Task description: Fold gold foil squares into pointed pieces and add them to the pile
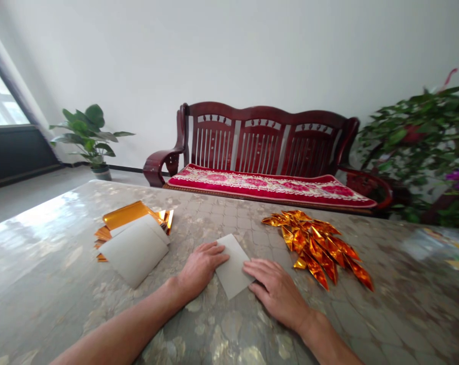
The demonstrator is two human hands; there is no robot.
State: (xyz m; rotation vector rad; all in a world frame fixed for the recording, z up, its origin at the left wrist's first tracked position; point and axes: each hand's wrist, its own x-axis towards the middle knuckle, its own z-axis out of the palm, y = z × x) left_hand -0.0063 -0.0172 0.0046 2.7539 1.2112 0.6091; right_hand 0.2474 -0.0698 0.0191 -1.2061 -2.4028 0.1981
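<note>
Pale wall (145, 61) and dark red settee (257, 133) stand beyond a bench (54, 294) whose shiny surface carries a floral pattern. Near the middle of it, the left grip (201, 271) rests low, its fingers laid along the left edge of a pale paper sheet (232, 266) and not closed around anything. The right grip (277, 286) lies across the opposite edge, fingers spread flat over the sheet, the thumb apart from them by the lower right side. Between the two, the sheet lies on the bench, set askew like a diamond with one corner pointing away; its underside is hidden, so whether it is folded cannot be told. It should handle as light and thin, stiff enough to keep a crease, easily torn, and apt to slide on the smooth surface. Fingertips pressed on opposite edges should steady it; a corner seems the best place to pinch and lift. Well to the left, white sheets (138, 253) lie over gold foil sheets (126, 215); to the right, near the right grip, folded gold pieces (315, 243) sit in a pointed heap. Further out come a clear plastic bag (434, 246), a potted plant (90, 129) and dense foliage (423, 132).
</note>
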